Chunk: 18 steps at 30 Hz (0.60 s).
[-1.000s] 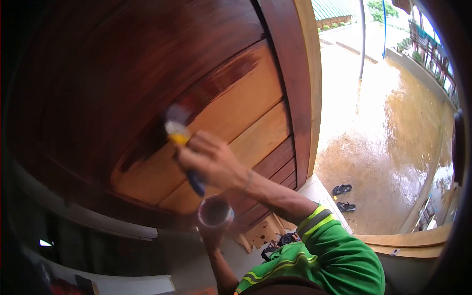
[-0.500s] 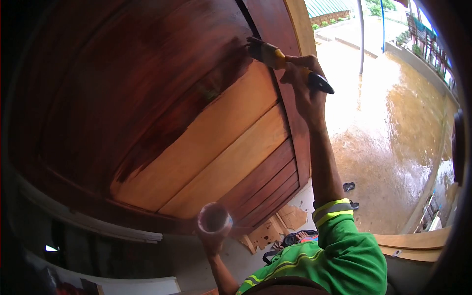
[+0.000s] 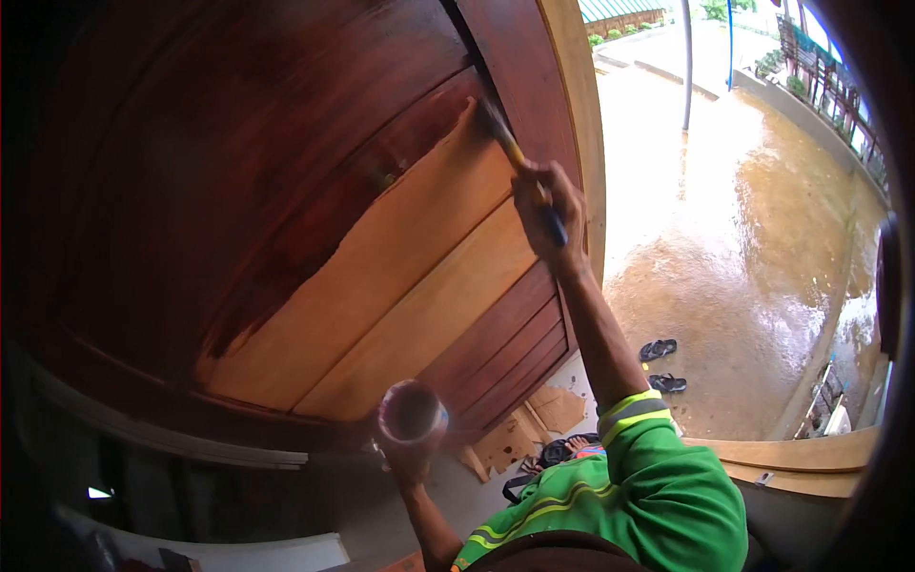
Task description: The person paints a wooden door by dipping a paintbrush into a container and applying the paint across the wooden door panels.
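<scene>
My right hand (image 3: 551, 205) is closed around the handle of a paintbrush (image 3: 513, 151). The bristles point up and left, at the dark groove by the right edge of a wooden door panel (image 3: 419, 234). Part of that panel is bare, light wood; the strip above it carries wet-looking dark red-brown stain. Below, my left hand (image 3: 408, 459) grips a round container (image 3: 412, 412) with its mouth facing up and reddish stain around the rim. How full it is I cannot tell.
Stained dark boards (image 3: 500, 348) lie below the bare panel. Stain-spotted cardboard (image 3: 505, 446) is on the floor near my feet. Outside the doorway are wet ground (image 3: 724, 286) and a pair of black flip-flops (image 3: 660, 367). A light wooden frame (image 3: 576, 114) borders the door.
My right hand has moved down and left, and the brush has turned from nearly sideways to steeper. The view has shifted slightly. My left hand still holds the container.
</scene>
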Tool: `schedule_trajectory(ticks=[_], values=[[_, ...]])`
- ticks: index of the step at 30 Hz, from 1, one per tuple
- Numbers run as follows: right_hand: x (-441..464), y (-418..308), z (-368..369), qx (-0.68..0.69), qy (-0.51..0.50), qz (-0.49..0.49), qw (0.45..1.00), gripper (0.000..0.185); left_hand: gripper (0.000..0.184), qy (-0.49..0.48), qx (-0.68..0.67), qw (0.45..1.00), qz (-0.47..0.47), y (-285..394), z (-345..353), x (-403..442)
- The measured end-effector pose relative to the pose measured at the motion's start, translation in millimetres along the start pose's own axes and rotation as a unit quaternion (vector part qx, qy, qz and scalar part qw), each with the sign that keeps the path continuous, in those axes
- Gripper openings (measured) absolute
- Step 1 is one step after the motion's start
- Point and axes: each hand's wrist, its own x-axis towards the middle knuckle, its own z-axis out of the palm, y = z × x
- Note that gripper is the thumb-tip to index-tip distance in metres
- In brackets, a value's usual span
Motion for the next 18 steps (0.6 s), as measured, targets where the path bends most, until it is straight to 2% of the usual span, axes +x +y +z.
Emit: schedule_trajectory(ticks=[3,5,9,12,14,18], values=[[-46,8,-11,-0.062,-0.007,-0.001,0.998,0.017,0.088,0.007,-0.004,1.000,0.010,-2,1,-1],[-41,5,-11,-0.033,0.008,-0.015,0.999,0.019,0.086,0.023,0.007,0.999,0.026,-12,2,1],[14,-34,-3,0.033,0.033,-0.066,0.997,0.022,0.080,0.074,0.086,0.991,0.075,-33,6,-4],[35,-33,3,-0.001,-0.006,-0.060,0.998,0.022,0.079,0.070,0.056,0.995,0.048,-14,11,-2],[12,-5,2,-0.024,-0.016,-0.029,0.999,0.021,0.079,0.049,0.015,0.999,0.010,6,12,0],[-66,31,-17,-0.029,-0.022,0.048,0.998,0.019,0.079,0.028,0.027,0.999,0.012,-3,5,-9]])
